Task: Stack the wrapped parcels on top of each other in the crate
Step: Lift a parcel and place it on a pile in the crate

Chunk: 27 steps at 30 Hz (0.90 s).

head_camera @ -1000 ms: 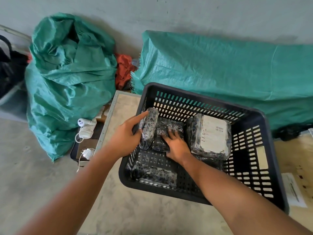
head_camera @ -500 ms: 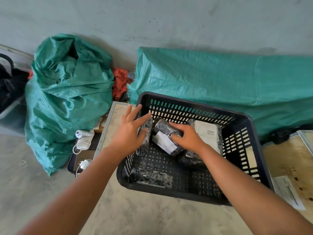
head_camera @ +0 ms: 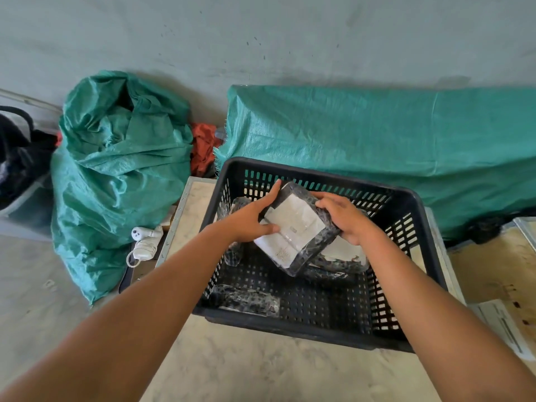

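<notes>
A black slotted crate (head_camera: pixel 406 288) sits on a pale table. Above its middle, both hands hold a wrapped parcel (head_camera: pixel 298 227) with a white label, tilted. My left hand (head_camera: pixel 249 219) grips its left edge and my right hand (head_camera: pixel 345 216) grips its right edge. Under it on the right lies another wrapped parcel with a label (head_camera: pixel 345 253). A dark wrapped parcel (head_camera: pixel 236 207) stands on edge against the crate's left wall, partly hidden by my left hand. One more wrapped parcel (head_camera: pixel 246 300) lies flat at the near left corner.
A stuffed green sack (head_camera: pixel 116 169) stands to the left and a long green tarp bundle (head_camera: pixel 377 134) lies behind the crate. A white device with a cord (head_camera: pixel 145 242) rests left of the table. Papers (head_camera: pixel 504 326) lie at the right.
The labelled parcel has been lifted out of the crate's middle and turned label-up. My left hand left the upright parcel at the left wall and joined the right hand on it.
</notes>
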### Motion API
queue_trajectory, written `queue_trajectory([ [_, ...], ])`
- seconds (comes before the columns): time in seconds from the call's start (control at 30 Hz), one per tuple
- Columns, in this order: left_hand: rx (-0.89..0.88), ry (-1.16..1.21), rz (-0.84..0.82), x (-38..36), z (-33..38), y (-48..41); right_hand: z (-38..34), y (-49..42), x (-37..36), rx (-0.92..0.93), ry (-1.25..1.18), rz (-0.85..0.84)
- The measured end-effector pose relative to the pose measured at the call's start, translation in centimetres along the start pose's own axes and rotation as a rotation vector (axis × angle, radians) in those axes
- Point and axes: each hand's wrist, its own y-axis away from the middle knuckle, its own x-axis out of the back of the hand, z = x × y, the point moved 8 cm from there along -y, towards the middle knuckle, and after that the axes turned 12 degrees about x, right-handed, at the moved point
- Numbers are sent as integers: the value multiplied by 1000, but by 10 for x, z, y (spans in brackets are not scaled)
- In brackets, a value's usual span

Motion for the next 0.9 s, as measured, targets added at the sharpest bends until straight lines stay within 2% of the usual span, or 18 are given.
queue_trajectory([
  [0.07, -18, 57, -34, -3, 3, -7, -2, -2, 13, 47, 29, 48],
  [0.13, 12, 111, -63, -7, 0, -11, -5, -3, 23, 124, 184, 64],
  [0.23, 88, 216, -40, -10, -14, -14, -1, 0, 14, 179, 470, -79],
  [0.33, 153, 292, -27, -8, -30, -14, -4, -3, -6, 223, 597, -121],
  [0.5, 233, 164, 69, -4, -44, -12, -7, -20, -25, 219, 776, -121],
  [0.7, 466, -136, 247, -40, -47, -23, 5, -44, -42, 144, 888, -188],
  [0.77, 512, -133, 227, -61, -52, -26, 14, -51, -52, 127, 923, -205],
  [0.9, 488, -119, 104, -79, -77, -32, 45, -60, -83, 56, 1017, -245],
])
